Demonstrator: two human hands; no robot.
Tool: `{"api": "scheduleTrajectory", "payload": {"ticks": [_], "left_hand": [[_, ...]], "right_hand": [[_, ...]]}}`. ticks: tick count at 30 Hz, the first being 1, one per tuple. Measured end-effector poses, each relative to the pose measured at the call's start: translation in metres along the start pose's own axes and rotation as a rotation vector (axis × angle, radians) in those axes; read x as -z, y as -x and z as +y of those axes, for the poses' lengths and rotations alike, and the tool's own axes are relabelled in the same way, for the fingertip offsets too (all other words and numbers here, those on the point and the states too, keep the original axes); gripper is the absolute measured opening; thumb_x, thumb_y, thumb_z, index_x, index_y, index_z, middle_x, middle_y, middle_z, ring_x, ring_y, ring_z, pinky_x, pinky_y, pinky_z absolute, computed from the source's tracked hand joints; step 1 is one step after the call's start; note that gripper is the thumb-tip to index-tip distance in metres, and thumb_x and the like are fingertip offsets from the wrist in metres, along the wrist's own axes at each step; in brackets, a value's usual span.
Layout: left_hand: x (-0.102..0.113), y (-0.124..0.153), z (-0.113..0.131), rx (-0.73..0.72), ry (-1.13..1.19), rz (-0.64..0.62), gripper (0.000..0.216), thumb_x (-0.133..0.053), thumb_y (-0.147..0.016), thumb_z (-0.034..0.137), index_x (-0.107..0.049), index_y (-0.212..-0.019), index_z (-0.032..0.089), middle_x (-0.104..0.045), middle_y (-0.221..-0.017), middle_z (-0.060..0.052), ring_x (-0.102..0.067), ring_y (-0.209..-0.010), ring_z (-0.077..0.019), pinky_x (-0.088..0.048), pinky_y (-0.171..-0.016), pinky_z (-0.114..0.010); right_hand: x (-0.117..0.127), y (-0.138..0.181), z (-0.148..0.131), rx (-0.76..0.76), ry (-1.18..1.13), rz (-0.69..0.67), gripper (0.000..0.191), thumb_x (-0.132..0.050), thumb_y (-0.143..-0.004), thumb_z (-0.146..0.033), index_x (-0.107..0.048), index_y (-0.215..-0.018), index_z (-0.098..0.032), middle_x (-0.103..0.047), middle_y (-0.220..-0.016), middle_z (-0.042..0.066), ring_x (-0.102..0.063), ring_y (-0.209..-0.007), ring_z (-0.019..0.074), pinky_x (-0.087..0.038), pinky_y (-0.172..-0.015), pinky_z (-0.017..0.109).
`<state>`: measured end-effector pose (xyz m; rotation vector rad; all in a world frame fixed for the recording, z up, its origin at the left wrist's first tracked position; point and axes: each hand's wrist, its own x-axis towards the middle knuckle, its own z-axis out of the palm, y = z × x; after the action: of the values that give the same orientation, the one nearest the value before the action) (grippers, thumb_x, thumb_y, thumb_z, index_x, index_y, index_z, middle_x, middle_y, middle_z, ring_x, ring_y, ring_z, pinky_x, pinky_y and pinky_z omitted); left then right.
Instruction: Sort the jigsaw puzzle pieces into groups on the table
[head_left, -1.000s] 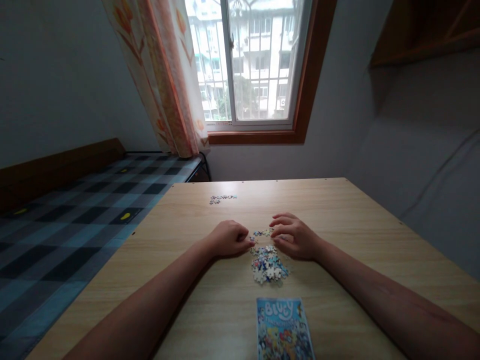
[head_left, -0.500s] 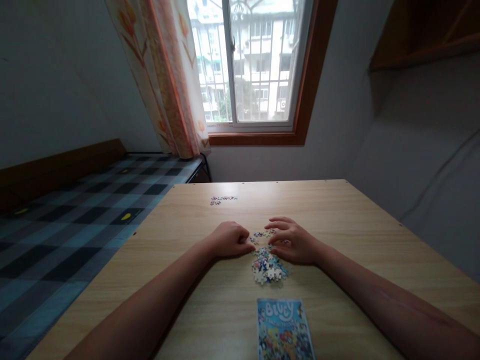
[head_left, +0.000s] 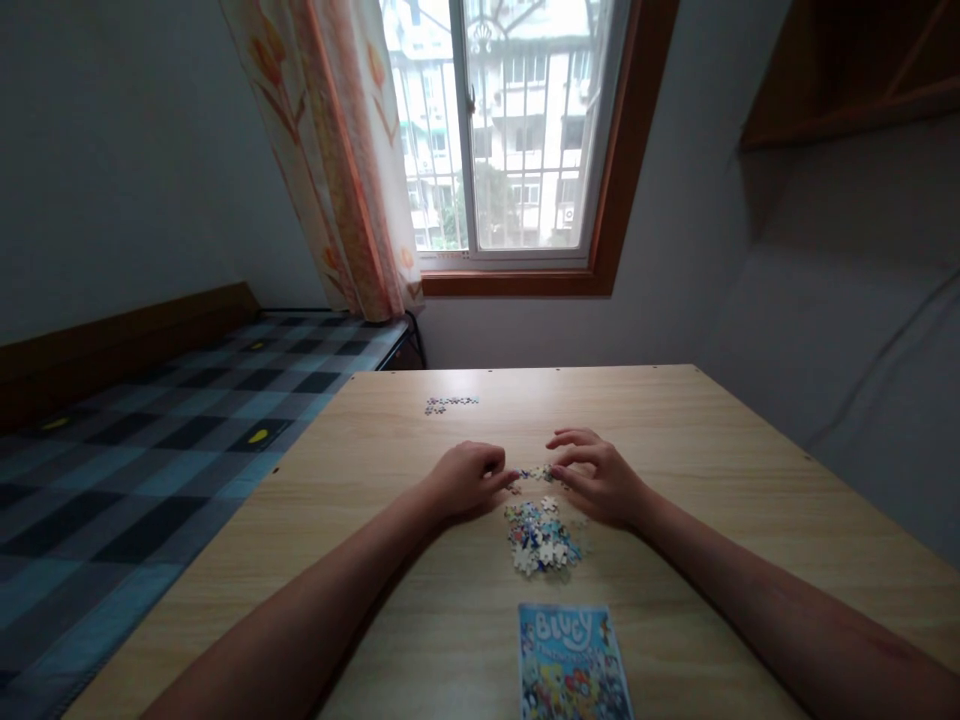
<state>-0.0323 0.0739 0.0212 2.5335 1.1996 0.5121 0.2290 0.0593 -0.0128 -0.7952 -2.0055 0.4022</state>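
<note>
Both my hands rest on a light wooden table (head_left: 712,470), facing each other over a short strip of joined puzzle pieces (head_left: 534,473). My left hand (head_left: 466,480) is curled, its fingertips pinching the strip's left end. My right hand (head_left: 596,478) is bent, its fingers pinching the right end. Just nearer to me lies a small heap of loose puzzle pieces (head_left: 541,537). At the table's near edge sits a blue picture card with cartoon figures (head_left: 571,662).
A second small cluster of joined pieces (head_left: 448,404) lies far left on the table. To the left is a bed with a blue and black checked cover (head_left: 150,450). A window (head_left: 517,130) with an orange-patterned curtain (head_left: 337,160) is behind the table.
Both hands have shifted slightly away from me and closed in on the strip of joined pieces. The camera has tilted a little.
</note>
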Motion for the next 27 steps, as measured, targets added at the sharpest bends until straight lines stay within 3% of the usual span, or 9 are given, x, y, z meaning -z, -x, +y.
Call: {"api": "scheduleTrajectory", "payload": {"ticks": [4,7,13,19,23,27], "left_hand": [[-0.002,-0.003,0.02,-0.015,0.206,0.104,0.02,-0.067,-0.087,0.037,-0.072,-0.085,0.018,-0.067,-0.071,0.0,-0.053,-0.06,-0.0105,-0.039,-0.06,-0.023],[-0.005,-0.002,0.032,-0.017,0.317,0.103,0.02,-0.07,-0.085,0.033,-0.074,-0.1,0.02,-0.073,-0.085,-0.002,-0.059,-0.063,-0.0108,-0.045,-0.063,-0.024],[-0.011,0.0,0.036,0.009,0.389,0.122,0.01,-0.069,-0.086,0.027,-0.074,-0.084,0.019,-0.073,-0.073,-0.001,-0.063,-0.064,-0.0115,-0.048,-0.065,-0.024],[-0.016,-0.005,0.024,0.066,0.555,0.109,0.011,-0.068,-0.087,0.027,-0.071,-0.087,0.016,-0.072,-0.074,-0.002,-0.063,-0.065,-0.0121,-0.05,-0.063,-0.024],[-0.011,-0.008,0.006,0.128,0.396,0.194,0.013,-0.064,-0.087,0.025,-0.074,-0.091,0.017,-0.075,-0.081,-0.003,-0.064,-0.071,-0.014,-0.05,-0.069,-0.027],[-0.004,-0.008,-0.014,0.242,0.196,0.181,0.02,-0.058,-0.085,0.019,-0.075,-0.096,0.018,-0.075,-0.082,-0.003,-0.063,-0.071,-0.0152,-0.048,-0.071,-0.028]], "right_hand": [[0.001,-0.005,-0.013,0.084,0.084,0.064,0.016,-0.069,-0.092,-0.029,-0.073,-0.078,-0.023,-0.07,-0.081,0.005,-0.061,-0.085,0.0224,-0.048,-0.082,0.042],[0.0,-0.007,-0.023,0.131,0.107,0.1,0.014,-0.07,-0.091,-0.026,-0.073,-0.078,-0.023,-0.068,-0.079,0.004,-0.058,-0.082,0.0218,-0.046,-0.077,0.04],[-0.007,-0.006,-0.03,0.166,0.081,0.094,0.012,-0.07,-0.091,-0.023,-0.072,-0.08,-0.023,-0.067,-0.078,0.004,-0.057,-0.082,0.0211,-0.046,-0.076,0.038],[-0.006,-0.005,-0.024,0.139,0.119,0.064,0.017,-0.066,-0.094,-0.025,-0.071,-0.079,-0.023,-0.069,-0.08,0.004,-0.058,-0.082,0.0211,-0.046,-0.078,0.039],[0.001,-0.005,-0.012,0.059,0.176,0.103,0.021,-0.061,-0.097,-0.027,-0.072,-0.08,-0.022,-0.071,-0.084,0.006,-0.059,-0.085,0.0227,-0.046,-0.082,0.042],[0.006,-0.002,-0.001,-0.019,0.22,0.133,0.024,-0.059,-0.097,-0.03,-0.073,-0.08,-0.022,-0.072,-0.086,0.008,-0.06,-0.088,0.0245,-0.046,-0.083,0.043]]}}
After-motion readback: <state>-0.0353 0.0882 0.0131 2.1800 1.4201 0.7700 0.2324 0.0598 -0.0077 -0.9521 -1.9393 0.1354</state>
